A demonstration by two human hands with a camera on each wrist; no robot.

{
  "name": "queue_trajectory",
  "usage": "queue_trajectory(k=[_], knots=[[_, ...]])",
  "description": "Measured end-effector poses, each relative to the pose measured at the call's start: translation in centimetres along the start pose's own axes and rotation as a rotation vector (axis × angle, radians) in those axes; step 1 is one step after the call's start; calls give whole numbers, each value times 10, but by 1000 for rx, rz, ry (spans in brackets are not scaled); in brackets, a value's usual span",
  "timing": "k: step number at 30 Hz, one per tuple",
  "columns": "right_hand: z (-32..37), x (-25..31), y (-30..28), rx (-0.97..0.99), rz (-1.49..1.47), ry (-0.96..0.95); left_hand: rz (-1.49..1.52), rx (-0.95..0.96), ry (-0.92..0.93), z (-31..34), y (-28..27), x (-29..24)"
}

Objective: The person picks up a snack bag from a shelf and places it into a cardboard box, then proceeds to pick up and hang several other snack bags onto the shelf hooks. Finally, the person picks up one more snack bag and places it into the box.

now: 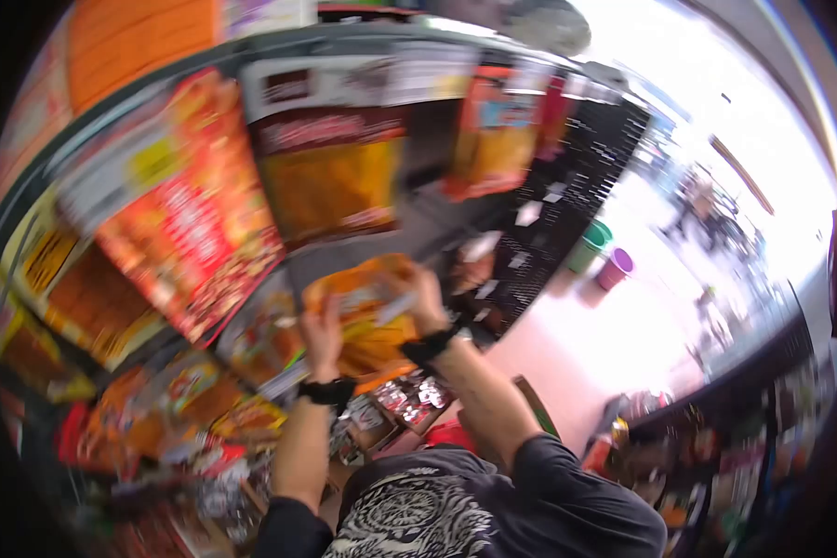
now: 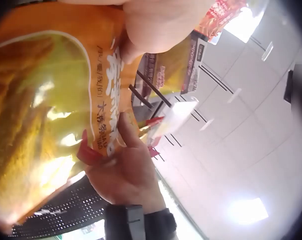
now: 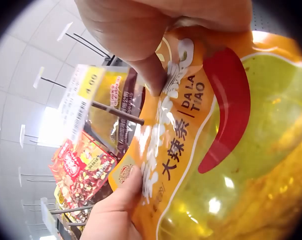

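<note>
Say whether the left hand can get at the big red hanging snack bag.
Probably not yet: the left hand grips the orange plastic snack bag with the right hand; the red plastic snack bag hangs close, unobstructed.

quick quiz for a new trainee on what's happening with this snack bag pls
1. True or false: the left grip and the right grip both hold the orange snack bag.
2. The chilli shape printed on the bag is: A red, B blue, C white.
3. Fill in: the Latin letters on the bag read DA LA ____.

Key: 1 true; 2 A; 3 TIAO.
</note>
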State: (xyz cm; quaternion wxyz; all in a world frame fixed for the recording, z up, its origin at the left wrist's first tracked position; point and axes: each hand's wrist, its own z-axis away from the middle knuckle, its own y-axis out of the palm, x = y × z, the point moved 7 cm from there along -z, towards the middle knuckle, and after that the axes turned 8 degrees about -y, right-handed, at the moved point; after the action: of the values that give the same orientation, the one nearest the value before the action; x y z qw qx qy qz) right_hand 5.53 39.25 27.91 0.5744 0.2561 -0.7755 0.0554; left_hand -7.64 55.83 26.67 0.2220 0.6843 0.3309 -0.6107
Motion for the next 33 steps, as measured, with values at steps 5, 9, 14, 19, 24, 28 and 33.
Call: queue_trajectory(k=[5,9,14,19,24,28,33], knots=[[8,20,-4,-179,350,-168,-61,37,-133,-51,-8,10],[93,-8,-50,20,599,54,75,-43,-38,-64,-8,3],[254,-101,-235,-120,836,332,34,-42,14,-39,-4,20],[460,-108,-417,-478,1205,915,-105,-55,306,105,0,-19],[539,-72,-466,-507,1270,1175,-65,680,-406,210,50,42],[526,-88,-489,-492,1301,1006,-148,762,-578,254,90,71],[489,-128,-510,-427,1219,1069,-188,760,-606,280,123,57]])
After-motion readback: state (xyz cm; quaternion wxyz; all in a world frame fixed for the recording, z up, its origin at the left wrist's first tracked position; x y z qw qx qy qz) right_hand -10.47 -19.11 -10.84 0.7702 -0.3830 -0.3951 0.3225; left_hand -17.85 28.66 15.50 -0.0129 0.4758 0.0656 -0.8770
